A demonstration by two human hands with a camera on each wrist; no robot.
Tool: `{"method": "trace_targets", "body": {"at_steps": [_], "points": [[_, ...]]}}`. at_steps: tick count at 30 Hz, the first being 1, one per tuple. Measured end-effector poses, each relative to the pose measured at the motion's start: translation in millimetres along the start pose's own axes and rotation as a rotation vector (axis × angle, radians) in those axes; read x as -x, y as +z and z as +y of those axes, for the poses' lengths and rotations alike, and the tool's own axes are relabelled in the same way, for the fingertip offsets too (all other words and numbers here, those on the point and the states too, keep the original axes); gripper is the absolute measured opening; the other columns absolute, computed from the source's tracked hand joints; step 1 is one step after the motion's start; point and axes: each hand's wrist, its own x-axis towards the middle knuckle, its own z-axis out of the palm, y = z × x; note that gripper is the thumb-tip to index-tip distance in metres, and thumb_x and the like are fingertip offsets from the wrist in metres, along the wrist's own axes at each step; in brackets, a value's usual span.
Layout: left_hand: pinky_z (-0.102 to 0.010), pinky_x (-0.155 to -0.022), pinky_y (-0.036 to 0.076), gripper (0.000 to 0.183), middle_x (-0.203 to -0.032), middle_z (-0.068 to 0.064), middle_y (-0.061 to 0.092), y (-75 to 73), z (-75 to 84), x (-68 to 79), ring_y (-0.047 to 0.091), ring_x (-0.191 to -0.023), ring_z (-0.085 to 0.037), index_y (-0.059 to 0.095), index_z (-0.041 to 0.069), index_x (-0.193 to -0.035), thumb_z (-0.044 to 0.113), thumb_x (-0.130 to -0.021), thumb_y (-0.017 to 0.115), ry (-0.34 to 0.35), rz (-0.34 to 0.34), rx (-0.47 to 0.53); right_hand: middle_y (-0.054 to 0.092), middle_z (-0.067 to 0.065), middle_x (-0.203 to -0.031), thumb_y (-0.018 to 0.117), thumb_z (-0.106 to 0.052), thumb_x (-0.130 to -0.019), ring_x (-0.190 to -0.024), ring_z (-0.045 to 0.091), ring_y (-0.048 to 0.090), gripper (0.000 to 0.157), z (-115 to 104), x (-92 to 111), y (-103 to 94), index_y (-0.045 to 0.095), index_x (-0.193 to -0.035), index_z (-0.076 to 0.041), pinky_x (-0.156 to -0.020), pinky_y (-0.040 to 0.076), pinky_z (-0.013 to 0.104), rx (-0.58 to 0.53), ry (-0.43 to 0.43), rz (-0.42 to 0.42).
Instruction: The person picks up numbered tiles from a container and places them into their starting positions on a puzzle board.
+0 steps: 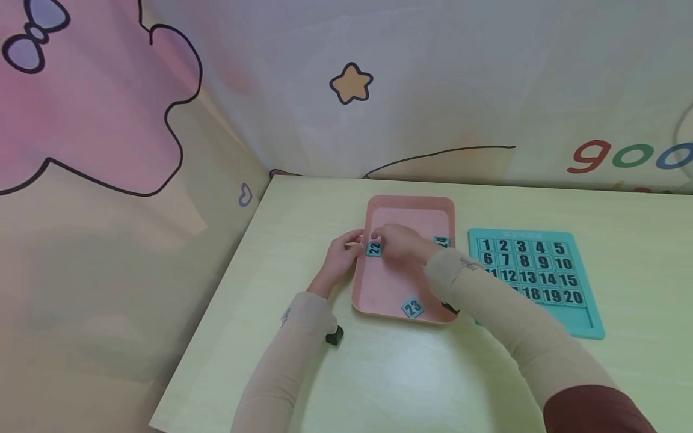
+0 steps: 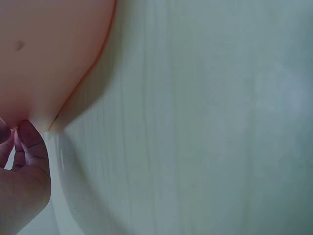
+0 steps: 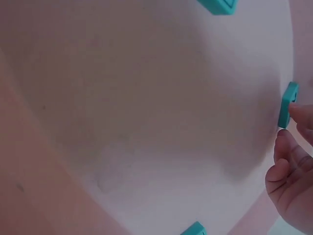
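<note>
A pink tray (image 1: 381,294) lies on the table, holding loose teal number tiles. My left hand (image 1: 342,255) pinches the tray's left rim between thumb and fingers. Reaching across the tray, my right hand (image 1: 403,242) has curled fingers at the 22 tile (image 1: 374,249), which lies by the left wall. The right wrist view shows the thumb against this tile (image 3: 287,106) and a fingertip right at its lower end. The 23 tile (image 1: 413,308) lies turned near the tray's front edge. Beside the right wall is the 24 tile (image 1: 441,242), partly hidden by my right wrist.
Right of the tray lies a teal number board (image 1: 587,325) with rows of tiles up to 20; my right sleeve covers its lower left. A small black block-shaped thing (image 1: 335,335) shows at my left cuff. Fabric walls (image 1: 433,108) border the table behind and at left.
</note>
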Motion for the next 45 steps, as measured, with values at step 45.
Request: {"method": "trace_targets", "body": {"at_steps": [45], "points": [[-0.027,-0.078,0.048,0.039,-0.114,-0.010,0.055,1.7,0.6,1.2,0.057,-0.089,-0.022,0.051,0.013,-0.124,0.007,-0.085,0.049,0.030,0.011,-0.004,0.053,-0.002,-0.065,0.065,-0.015,-0.076,-0.063,0.012,0.047,0.016,-10,65,-21.3,0.066,-0.090,-0.008,-0.060,0.038,0.022,0.239,-0.256,-0.066]]}}
